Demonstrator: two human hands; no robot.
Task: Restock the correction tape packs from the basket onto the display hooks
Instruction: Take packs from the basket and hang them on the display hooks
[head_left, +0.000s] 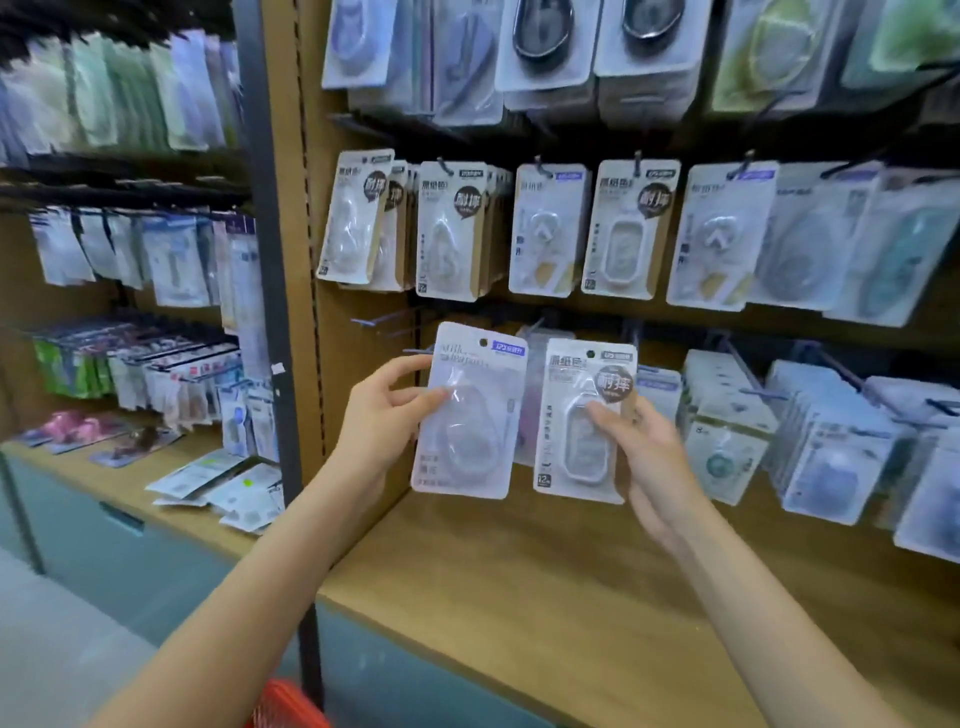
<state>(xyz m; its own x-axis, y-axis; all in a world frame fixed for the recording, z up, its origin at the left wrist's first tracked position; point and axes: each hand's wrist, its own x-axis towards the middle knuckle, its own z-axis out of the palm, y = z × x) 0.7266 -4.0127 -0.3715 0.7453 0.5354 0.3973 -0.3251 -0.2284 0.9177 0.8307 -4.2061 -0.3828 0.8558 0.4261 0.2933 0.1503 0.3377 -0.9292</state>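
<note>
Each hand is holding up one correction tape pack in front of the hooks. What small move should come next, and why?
Probably lift the right hand to hang its brown-badge pack on the hook of matching packs directly above. The printing and dark round badge match. The left hand holds a white pack with no clear match nearby.

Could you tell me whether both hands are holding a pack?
Yes, the left hand grips a white pack and the right hand a beige-carded pack.

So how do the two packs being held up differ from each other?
The pale lilac-white pack in the left hand has a blue corner label; the kraft-edged white pack in the right hand carries a dark round badge. The lilac one holds a rounded dispenser and sits higher, the other a boxy one. Both have a hang hole.
</note>
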